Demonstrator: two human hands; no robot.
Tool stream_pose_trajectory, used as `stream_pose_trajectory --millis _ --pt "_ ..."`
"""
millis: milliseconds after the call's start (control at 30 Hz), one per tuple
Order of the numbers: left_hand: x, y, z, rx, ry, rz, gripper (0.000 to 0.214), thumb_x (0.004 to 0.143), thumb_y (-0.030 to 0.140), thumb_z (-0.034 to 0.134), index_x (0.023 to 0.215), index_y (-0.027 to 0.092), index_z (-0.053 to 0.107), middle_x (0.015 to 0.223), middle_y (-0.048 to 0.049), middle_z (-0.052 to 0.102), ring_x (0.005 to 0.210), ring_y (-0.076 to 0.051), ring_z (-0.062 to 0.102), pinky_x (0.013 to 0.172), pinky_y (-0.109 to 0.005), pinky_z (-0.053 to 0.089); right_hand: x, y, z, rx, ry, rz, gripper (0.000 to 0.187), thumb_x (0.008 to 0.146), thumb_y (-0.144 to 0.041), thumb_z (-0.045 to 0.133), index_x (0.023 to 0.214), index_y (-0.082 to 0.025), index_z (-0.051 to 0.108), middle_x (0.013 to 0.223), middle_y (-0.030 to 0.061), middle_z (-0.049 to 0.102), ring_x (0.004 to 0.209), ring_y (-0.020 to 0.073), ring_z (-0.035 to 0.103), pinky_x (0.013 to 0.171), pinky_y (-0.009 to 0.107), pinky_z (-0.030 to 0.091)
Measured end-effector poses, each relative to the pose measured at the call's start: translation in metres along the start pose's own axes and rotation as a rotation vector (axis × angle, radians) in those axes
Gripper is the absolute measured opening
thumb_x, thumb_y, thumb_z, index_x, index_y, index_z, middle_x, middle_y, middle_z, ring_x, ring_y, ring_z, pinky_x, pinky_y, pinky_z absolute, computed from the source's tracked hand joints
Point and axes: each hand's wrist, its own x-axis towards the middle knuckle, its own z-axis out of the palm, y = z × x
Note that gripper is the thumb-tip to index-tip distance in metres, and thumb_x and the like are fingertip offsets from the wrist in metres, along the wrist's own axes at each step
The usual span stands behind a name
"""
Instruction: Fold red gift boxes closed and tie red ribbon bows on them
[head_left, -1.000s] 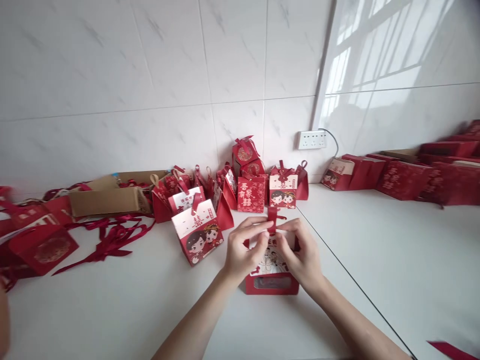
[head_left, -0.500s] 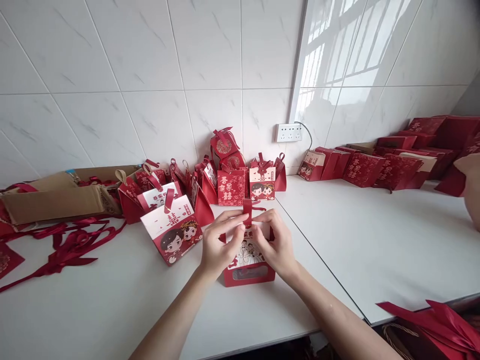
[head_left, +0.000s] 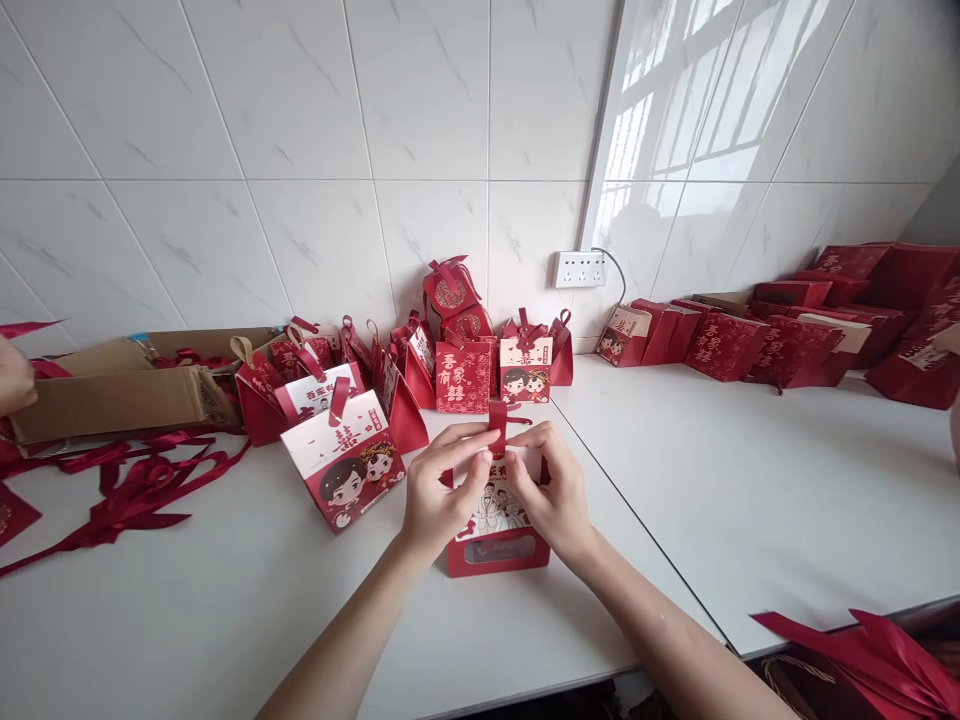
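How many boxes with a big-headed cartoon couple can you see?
3 visible: one box left of the left hand, a second box beyond the right hand, a third box below and right of the power strip. Others may be hidden.

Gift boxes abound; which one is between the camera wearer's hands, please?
The box with the rounded front window; only it sits between left hand and right hand.

On the windowed box (head_left: 495,512), taken as the clock's centre, "家有" shows, the rest hidden. Between nine and ten o'clock, a white-topped box (head_left: 346,460) bears "囍"; behind it, toward ten, a white-faced box (head_left: 313,388) shows "吾家有". Between eleven and twelve, a red box (head_left: 465,377) reads "吾家有囍". Just past twelve, a smaller couple-print box (head_left: 525,370) carries "囍". Its tiny side label is illegible.
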Motion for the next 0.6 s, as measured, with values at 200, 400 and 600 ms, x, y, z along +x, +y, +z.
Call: stream_pose_trajectory --millis 200,400,600 --pt "0.0005 -0.0002 -0.001 -0.008 -0.003 0.026 0.022 0.082 0.014 0.057 0.097 0.02 0.072 0.093 -0.0059 0.072 0.084 -0.016 0.069 0.072 -0.024 0.057 0.0001 -0.0007 0.0 0.003 -0.007 0.0 0.005 0.086 -0.019 0.052 0.082 -0.021 0.051 0.074 0.0006 0.055 0.069 0.0151 0.054 0.059 0.028 0.043" --pt "-0.0004 -0.0019 -0.0017 -0.011 -0.021 0.022 0.023 0.081 0.016 0.058 0.099 0.019 0.072 0.095 -0.0068 0.072 0.086 -0.018 0.068 0.073 -0.026 0.057 0.0014 -0.0018 -0.0009 0.004 0.008 -0.008 0.004 0.085 -0.018 0.052 0.083 -0.022 0.051 0.075 0.0006 0.056 0.068 0.0151 0.054 0.058 0.028 0.043" --pt "-0.0006 -0.0018 -0.0011 -0.007 -0.015 0.018 0.023 0.081 0.015 0.057 0.099 0.019 0.072 0.096 -0.0064 0.071 0.087 -0.017 0.068 0.073 -0.025 0.057 0.0009 -0.001 -0.0005 0.008 0.012 -0.013 0.005 0.085 -0.018 0.052 0.083 -0.022 0.05 0.073 0.0002 0.055 0.067 0.0149 0.053 0.057 0.028 0.043"
